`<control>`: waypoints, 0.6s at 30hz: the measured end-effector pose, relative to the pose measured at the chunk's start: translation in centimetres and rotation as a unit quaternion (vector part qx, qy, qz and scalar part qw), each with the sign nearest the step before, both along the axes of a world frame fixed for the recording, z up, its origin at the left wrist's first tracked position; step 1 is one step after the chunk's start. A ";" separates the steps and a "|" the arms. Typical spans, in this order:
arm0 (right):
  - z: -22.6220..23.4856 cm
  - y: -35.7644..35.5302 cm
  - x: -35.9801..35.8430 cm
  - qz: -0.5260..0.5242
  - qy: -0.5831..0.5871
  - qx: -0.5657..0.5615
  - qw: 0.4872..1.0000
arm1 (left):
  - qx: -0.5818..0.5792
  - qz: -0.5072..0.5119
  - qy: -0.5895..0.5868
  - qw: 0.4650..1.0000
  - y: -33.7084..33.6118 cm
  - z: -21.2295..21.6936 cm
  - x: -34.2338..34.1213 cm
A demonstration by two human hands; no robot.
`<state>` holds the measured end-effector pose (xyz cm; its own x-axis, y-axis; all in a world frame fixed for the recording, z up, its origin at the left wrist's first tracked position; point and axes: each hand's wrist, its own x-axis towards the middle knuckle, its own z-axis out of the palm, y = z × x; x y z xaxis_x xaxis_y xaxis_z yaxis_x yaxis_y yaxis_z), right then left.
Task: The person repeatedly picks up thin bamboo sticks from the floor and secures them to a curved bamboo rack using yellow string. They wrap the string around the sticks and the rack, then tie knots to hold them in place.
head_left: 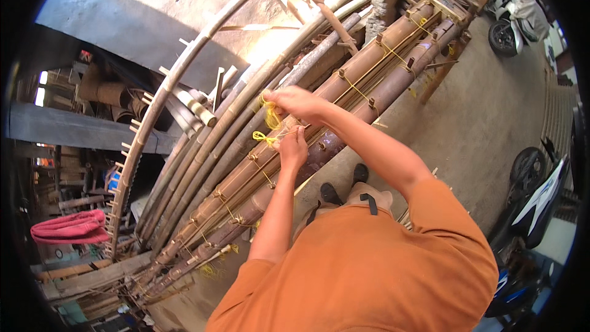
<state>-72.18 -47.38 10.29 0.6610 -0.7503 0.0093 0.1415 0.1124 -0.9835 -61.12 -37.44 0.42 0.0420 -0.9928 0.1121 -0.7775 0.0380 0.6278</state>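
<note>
Closed around a bundle of thin yellow string (271,115), my right hand (296,103) is above the far pole of a bamboo frame. Just nearer to me, my left hand (294,147) is pinched at the string, and a small yellow loop (264,139) sticks out to its left. Its fingertips are too small to make out well. Under both hands run two thick bamboo poles, the far pole (337,86) and the near pole (393,83), set with short pegs. Thin strips (362,86) lie lengthwise between them, with yellow string crossing from peg to peg.
Long bamboo poles (209,147) lie stacked beyond the frame, beside a curved pegged pole (161,95). A rough post (384,0) rises at the far end. Motorbikes (531,190) stand at the right. A red cloth (69,227) hangs at the left.
</note>
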 end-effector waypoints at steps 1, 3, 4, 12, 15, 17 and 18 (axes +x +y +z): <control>4.7 2.7 -2.5 0.049 -0.050 0.144 0.987 | -0.058 -0.024 0.007 0.998 0.5 -2.3 1.2; 3.7 7.7 -6.9 0.186 0.102 -0.135 0.968 | 0.102 0.037 0.047 0.993 -0.2 -1.0 0.0; 2.3 10.4 -8.3 0.252 0.171 -0.206 0.930 | 0.096 0.040 0.005 0.995 0.2 0.2 -0.2; -8.9 14.6 -6.2 0.123 0.283 -0.147 0.940 | 0.072 0.039 0.273 0.958 -9.1 7.0 0.2; -9.3 16.6 -4.4 0.143 0.425 -0.333 0.829 | -0.073 0.111 -0.010 0.991 -12.2 -1.6 3.3; -9.3 19.0 -2.3 0.135 0.512 -0.423 0.735 | 0.024 0.066 -0.024 0.997 -12.3 -3.4 4.2; -9.5 19.6 -1.6 0.117 0.473 -0.429 0.761 | 0.006 0.041 -0.056 0.998 -12.6 -3.4 5.1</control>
